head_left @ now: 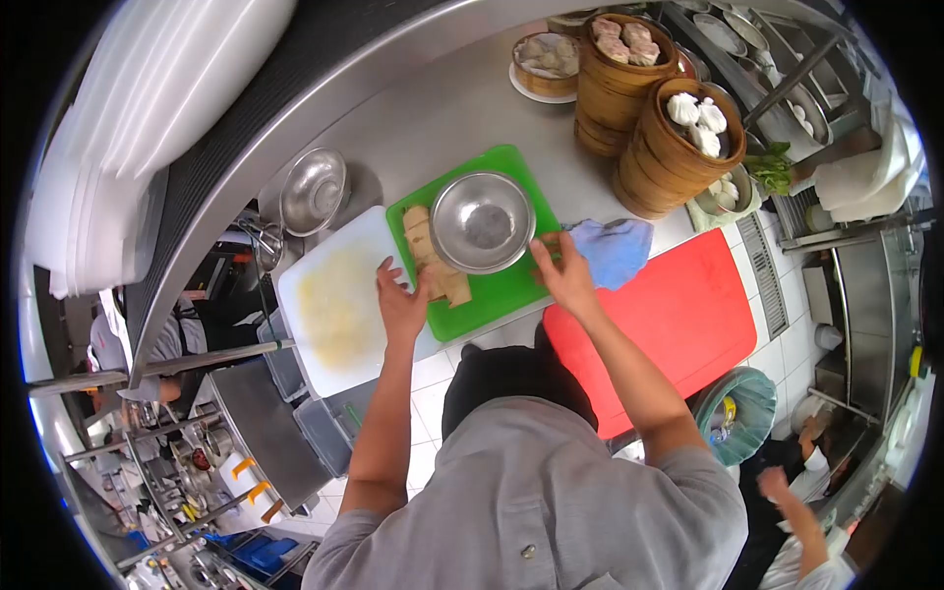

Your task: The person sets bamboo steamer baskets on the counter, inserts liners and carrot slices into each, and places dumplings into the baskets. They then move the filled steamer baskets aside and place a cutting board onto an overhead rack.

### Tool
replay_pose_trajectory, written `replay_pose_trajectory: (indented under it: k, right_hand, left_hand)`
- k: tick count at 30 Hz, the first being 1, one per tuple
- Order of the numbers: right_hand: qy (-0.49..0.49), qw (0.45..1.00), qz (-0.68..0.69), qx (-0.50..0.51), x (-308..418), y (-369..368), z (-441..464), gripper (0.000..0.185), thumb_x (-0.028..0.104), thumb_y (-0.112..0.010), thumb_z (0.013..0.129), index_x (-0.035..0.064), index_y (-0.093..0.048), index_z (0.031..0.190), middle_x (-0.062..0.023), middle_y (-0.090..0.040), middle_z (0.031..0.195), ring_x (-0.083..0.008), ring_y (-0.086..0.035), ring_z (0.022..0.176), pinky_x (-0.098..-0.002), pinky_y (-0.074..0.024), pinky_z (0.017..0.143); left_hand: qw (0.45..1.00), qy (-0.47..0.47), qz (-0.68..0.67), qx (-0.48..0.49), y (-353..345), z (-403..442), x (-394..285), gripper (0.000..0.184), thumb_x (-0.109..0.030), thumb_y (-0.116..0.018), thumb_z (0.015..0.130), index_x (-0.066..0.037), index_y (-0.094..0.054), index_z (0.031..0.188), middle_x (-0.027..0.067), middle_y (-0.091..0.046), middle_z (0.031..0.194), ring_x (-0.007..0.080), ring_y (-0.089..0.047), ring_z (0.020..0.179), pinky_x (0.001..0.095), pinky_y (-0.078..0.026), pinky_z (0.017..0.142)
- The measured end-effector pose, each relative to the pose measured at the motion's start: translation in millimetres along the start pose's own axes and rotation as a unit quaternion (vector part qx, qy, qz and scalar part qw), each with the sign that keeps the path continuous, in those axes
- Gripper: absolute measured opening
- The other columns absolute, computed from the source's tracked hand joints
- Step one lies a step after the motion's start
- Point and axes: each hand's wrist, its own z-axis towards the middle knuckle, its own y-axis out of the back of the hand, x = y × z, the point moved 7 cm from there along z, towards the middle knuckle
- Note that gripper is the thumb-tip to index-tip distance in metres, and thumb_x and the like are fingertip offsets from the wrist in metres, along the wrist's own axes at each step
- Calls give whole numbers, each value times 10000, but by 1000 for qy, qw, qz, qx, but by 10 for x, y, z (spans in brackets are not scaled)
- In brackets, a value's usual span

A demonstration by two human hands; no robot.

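Observation:
A shiny steel bowl [483, 224] sits on the green cutting board [511, 295]. Along its left side lie several flat beige pieces [450, 286], partly covered by the bowl; I cannot make out what food they are. My left hand [401, 303] is over the board's left edge, fingers spread, with its thumb close to the beige pieces. Just right of the bowl, my right hand [564, 274] has its fingers apart. Its thumb and fingertips are near the bowl's rim; whether they touch it I cannot tell. Neither hand appears to hold anything.
A stained white cutting board [339, 305] lies left, a red one [669, 329] right. A blue cloth [612, 251] is beside the green board. Bamboo steamers with buns [649, 177] and dumplings [595, 108] stand at back right. Another steel bowl [314, 187] is back left. Co-workers stand nearby.

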Motion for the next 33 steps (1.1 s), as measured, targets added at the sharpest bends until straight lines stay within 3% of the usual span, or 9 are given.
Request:
replay_pose_trajectory:
  k: [5,14,16,18,20,23,26,29,33]
  right_hand:
    - [-42,999,-9,6,-277,-265,504,385,285,-688,930,-63,-609,1075,-183,-716,887,-250,-711,646,-367,-554,615]
    - [-29,995,-91,-42,-125,444,-122,300,253,-706,867,-30,-640,941,-185,-682,725,-265,-699,624,-416,-547,659]
    - [107,969,-204,-90,161,898,-411,287,242,-695,872,-32,-643,941,-180,-688,758,-252,-697,624,-405,-553,651]
    - [-40,989,-133,-43,497,1483,-766,281,230,-682,875,-33,-656,970,-176,-691,810,-216,-690,664,-376,-555,640]
    - [-12,988,-108,-105,964,2136,-1153,236,193,-634,879,-16,-657,986,-88,-693,841,-150,-673,750,-351,-557,640]
    - [74,954,45,-288,1361,3305,-1373,122,167,-620,939,145,-589,823,79,-556,738,-39,-487,610,-261,-368,488]
    - [173,907,197,-329,2271,3989,-1185,164,146,-553,994,-1,-592,1056,-66,-658,954,-168,-685,865,-309,-598,737]
    - [237,830,362,-352,2801,4492,-422,341,78,-478,990,-142,-478,1249,-240,-597,1198,-335,-650,1071,-350,-596,940]
    - [286,748,515,-306,3373,5344,1034,406,-26,-448,942,-178,-384,1313,-284,-568,1229,-410,-695,951,-356,-672,714]
  left_hand:
    - [997,-46,36,40,-294,15,94,842,-428,-809,809,53,-451,1401,295,-611,1248,442,-621,1149,464,-515,951]
    - [973,-101,-167,126,-67,-147,435,637,-253,-791,876,52,-518,1364,193,-633,1293,287,-629,1177,396,-513,998]
    - [979,-101,-125,122,-7,-239,471,656,-264,-784,899,54,-485,1389,213,-617,1294,296,-636,1154,386,-551,931]
    - [977,-82,-144,133,20,-324,464,674,-266,-785,901,56,-468,1401,222,-613,1293,299,-640,1146,379,-563,906]
    - [976,-27,-163,139,-14,-358,513,700,-267,-775,912,49,-428,1432,244,-583,1327,300,-648,1125,365,-576,864]
    - [973,-70,-187,116,-112,-323,538,700,-253,-761,922,21,-404,1458,242,-551,1362,307,-639,1145,371,-570,872]
    - [987,-93,-63,115,-133,-280,357,769,-314,-759,894,3,-376,1481,295,-512,1377,422,-557,1222,461,-488,1000]
    - [991,-75,36,107,-125,-270,212,831,-355,-756,864,20,-354,1488,334,-496,1370,485,-496,1243,507,-423,1062]
    - [990,-101,71,69,-130,-364,264,864,-319,-760,844,58,-328,1491,350,-484,1378,503,-481,1255,519,-409,1072]
